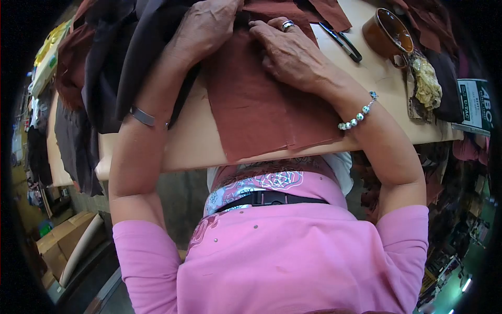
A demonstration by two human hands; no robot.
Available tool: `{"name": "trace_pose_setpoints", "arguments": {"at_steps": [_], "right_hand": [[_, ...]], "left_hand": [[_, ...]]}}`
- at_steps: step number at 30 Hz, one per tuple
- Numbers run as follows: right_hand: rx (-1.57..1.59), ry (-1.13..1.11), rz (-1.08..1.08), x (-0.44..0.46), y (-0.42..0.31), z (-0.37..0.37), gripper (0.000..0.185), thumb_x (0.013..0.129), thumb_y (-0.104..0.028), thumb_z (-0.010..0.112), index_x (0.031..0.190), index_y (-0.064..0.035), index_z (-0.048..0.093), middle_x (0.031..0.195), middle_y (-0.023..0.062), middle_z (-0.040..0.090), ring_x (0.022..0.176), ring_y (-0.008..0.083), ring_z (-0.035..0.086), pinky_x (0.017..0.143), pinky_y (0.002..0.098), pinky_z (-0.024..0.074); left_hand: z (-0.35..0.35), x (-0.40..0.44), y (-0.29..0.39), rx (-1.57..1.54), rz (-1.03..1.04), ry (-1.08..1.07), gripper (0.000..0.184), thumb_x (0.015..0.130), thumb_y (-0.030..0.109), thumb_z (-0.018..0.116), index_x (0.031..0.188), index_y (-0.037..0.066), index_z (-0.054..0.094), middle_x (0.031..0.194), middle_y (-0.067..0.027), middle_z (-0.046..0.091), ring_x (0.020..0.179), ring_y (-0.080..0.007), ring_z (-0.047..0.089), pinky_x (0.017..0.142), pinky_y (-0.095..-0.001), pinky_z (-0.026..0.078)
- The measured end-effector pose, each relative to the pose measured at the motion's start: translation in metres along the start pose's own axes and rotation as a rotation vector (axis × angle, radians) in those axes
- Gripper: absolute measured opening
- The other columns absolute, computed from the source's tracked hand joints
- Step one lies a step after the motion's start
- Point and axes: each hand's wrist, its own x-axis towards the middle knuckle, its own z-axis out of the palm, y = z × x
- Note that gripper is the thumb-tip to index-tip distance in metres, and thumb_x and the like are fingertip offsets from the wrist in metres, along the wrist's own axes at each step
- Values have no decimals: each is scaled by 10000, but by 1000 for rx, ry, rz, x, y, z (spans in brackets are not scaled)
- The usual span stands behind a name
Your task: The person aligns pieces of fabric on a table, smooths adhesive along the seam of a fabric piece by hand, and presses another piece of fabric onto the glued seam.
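Note:
Reddish-brown leather or cloth (pixel 251 110) lies on the tan table (pixel 193 141), its near edge close to the table's edge. My left hand (pixel 209 26) rests at the top of the view beside dark material (pixel 149 47); its fingertips are cut off or hidden. Over the brown piece is my right hand (pixel 295 55), fingers bent and pointing left, with a ring on one finger. Whether its fingertips pinch a dark bit between the hands is too small to tell.
A black-handled tool (pixel 342 42) lies right of my right hand. Beyond it stand a brown cup (pixel 381 34), a crumpled yellowish wad (pixel 426 83) and a green and white tin (pixel 475 104). More brown and dark pieces (pixel 76 136) hang over the left side. A cardboard box (pixel 68 240) sits below left.

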Motion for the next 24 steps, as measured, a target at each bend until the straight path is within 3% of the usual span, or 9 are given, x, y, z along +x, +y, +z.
{"name": "trace_pose_setpoints", "arguments": {"at_steps": [3, 6, 12, 13, 20, 24], "right_hand": [[-11, -3, 13, 3, 2, 1, 445, 710, -33, 552, 1147, -51, 468, 1047, 173, 542, 1031, 353, 479, 897, 417, 398], [11, -24, 53, 1, 2, -2, 434, 734, -57, 562, 1157, -49, 465, 1046, 161, 553, 1034, 340, 486, 900, 413, 400], [40, -1, 16, -3, 6, -1, 408, 759, -74, 564, 1156, -45, 471, 1038, 144, 572, 1068, 322, 484, 912, 403, 405], [38, -4, 37, -3, 4, -2, 413, 760, -74, 565, 1161, -44, 472, 1046, 145, 572, 1072, 320, 483, 914, 402, 406], [39, -6, 139, -4, 1, -4, 448, 759, -76, 585, 1191, -30, 473, 1134, 153, 559, 1095, 326, 487, 932, 401, 403], [31, 69, 23, -6, 8, 0, 466, 752, -73, 591, 1202, -25, 478, 1113, 160, 570, 1077, 328, 495, 931, 394, 408]], "left_hand": [[7, -6, -3, -100, 54, 64, 116, 807, 10, 463, 910, -2, 516, 873, -213, 593, 845, -371, 583, 733, -394, 483], [-16, -4, 11, -236, -127, -196, 55, 811, -11, 501, 866, -5, 496, 908, -208, 600, 865, -328, 594, 747, -352, 477], [-14, -1, -14, -676, -221, -198, 101, 800, -70, 534, 784, -6, 457, 1010, -138, 623, 971, -185, 558, 813, -294, 432], [-16, 0, -14, -693, -217, -192, 93, 804, -67, 532, 785, -10, 461, 1010, -113, 625, 988, -183, 556, 827, -297, 429], [-8, 11, -9, -373, -224, -63, 50, 809, -47, 533, 843, -36, 499, 877, -191, 633, 855, -261, 621, 743, -320, 464], [-1, 7, -11, -365, -194, 3, 60, 811, -40, 535, 866, -46, 510, 861, -207, 630, 822, -298, 623, 720, -339, 473]]}}
